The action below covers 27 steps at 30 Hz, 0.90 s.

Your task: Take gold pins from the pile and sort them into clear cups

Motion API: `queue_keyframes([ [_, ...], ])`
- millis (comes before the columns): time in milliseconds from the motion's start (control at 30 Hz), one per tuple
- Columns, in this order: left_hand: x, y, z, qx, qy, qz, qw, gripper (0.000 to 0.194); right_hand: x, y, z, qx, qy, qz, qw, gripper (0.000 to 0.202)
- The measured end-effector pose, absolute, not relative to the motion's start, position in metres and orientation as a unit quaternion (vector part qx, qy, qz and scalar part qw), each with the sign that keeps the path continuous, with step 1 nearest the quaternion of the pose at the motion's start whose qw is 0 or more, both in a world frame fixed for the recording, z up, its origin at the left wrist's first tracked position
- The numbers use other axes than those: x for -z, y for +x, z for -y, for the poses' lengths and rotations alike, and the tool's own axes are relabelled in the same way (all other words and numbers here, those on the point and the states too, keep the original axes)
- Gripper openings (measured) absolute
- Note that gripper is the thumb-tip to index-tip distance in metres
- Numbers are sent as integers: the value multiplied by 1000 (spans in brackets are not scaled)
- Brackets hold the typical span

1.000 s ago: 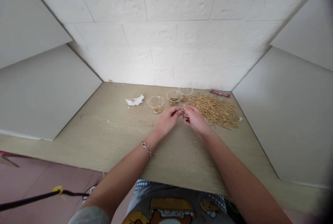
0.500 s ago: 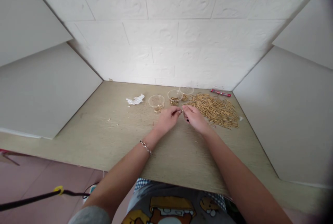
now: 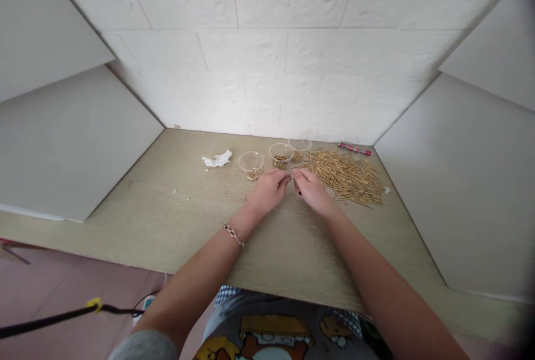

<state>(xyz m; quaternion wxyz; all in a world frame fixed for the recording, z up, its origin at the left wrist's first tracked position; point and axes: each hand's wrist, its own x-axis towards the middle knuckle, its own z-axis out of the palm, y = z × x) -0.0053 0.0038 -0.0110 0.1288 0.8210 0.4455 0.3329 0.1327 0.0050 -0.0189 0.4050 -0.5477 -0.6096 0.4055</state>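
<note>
Both hands meet near the middle of the table, fingertips almost touching. My left hand (image 3: pixel 270 188) is closed in a pinch, on something too small to make out. Facing it, my right hand (image 3: pixel 310 188) is closed too; a small dark spot shows under its fingers, and what it holds is hidden. Just beyond them stands a clear cup (image 3: pixel 281 154) with small brass-coloured pieces. Another clear cup (image 3: pixel 251 161), with fewer pieces, is behind my left hand. A third clear cup (image 3: pixel 300 144) sits farther back. Right of my right hand spreads a pile of thin golden rods (image 3: pixel 345 177).
Crumpled white tissue (image 3: pixel 217 159) lies left of the cups. A red patterned stick (image 3: pixel 355 149) rests behind the pile. White panels (image 3: pixel 83 142) flank the table (image 3: pixel 167 226), with a white brick-pattern wall (image 3: pixel 263 53) behind. A black cable (image 3: pixel 50 321) hangs at lower left.
</note>
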Motion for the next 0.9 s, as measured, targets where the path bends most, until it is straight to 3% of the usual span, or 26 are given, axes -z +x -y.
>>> queue_keyframes([
  [433,12,-4,-1,-357,803,-458,137,19,13,128,1,-297,-574,623,441,37],
  [700,-47,-46,-11,-409,770,-489,18,22,11,131,2,-278,-577,604,474,35],
  [900,-66,-80,-31,-311,818,-483,23,19,7,129,5,-276,-543,619,495,30],
])
